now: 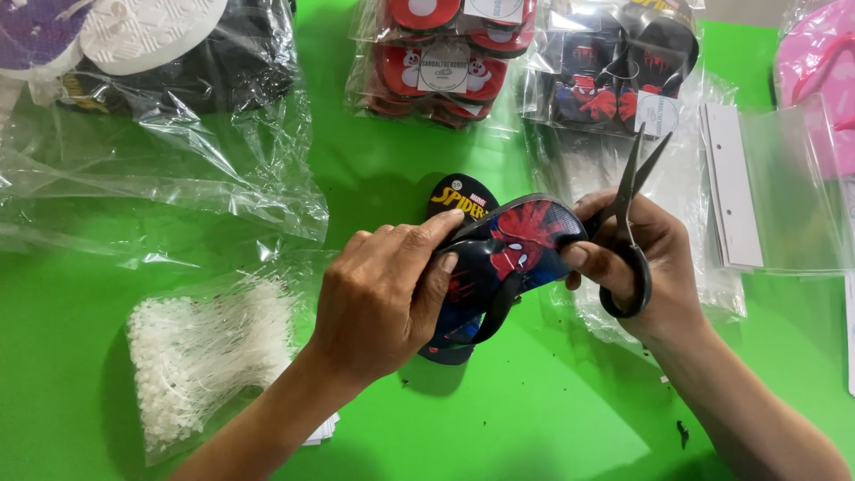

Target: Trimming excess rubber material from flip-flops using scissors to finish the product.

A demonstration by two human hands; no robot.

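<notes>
A pair of small black flip-flops (521,239) with a red and blue printed picture is held above the green table (552,419). My left hand (383,298) grips the pair from the left, thumb on the sole and fingers over the top. My right hand (655,267) pinches the toe end with its thumb while black scissors (631,223) hang from its fingers, blades pointing up and slightly apart. A black card tag (461,198) sticks out behind the flip-flops.
A clear bag of white plastic tag fasteners (200,352) lies at the front left. Empty clear bags (169,169) spread across the left. Packed flip-flops in plastic (441,62) line the far edge. White card strips (732,183) and a pink packed pair (819,71) sit at the right.
</notes>
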